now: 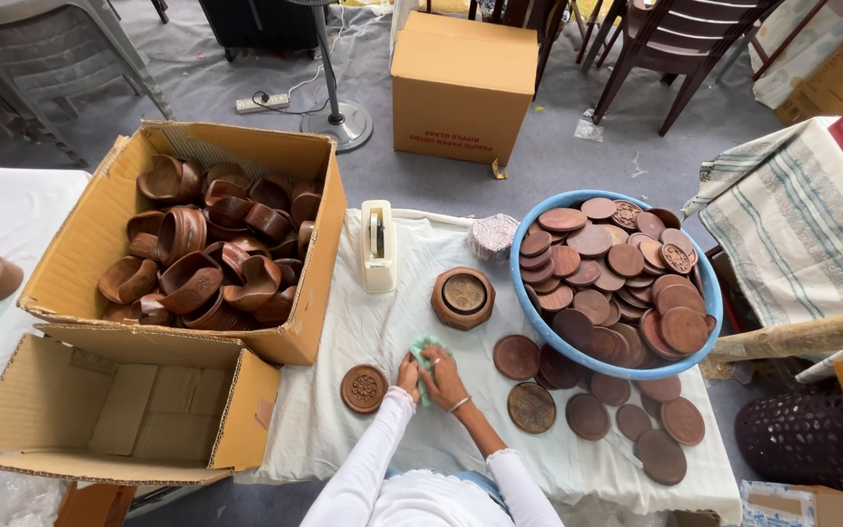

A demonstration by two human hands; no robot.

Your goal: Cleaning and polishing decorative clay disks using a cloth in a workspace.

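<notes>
Nearest the lens, white sleeves (373,468) led up to both hands, pressed together over a white cloth-covered table (392,322). Left hand (409,376) curled shut on one edge of a small green cloth (425,353); right hand (444,376) closed over the same green cloth from the other side, bangle at the wrist. Could not tell whether anything lay wrapped inside the cloth. Just left of the left hand, flat on the table, lay a round carved wooden disc (364,387), apart from the fingers. Just beyond both hands stood a carved wooden holder (462,297) with a disc seated in its top. Farther beyond and to the left stood a cream tape dispenser (377,244). Right of the right hand lay loose plain wooden discs (587,415), scattered near the table's front edge. Beyond those sat a blue basin (704,322) heaped with more discs. Well left of the left hand stood an open cardboard box (304,332) full of dark wooden holders, and nearer the camera an empty-sided open carton (236,429).
</notes>
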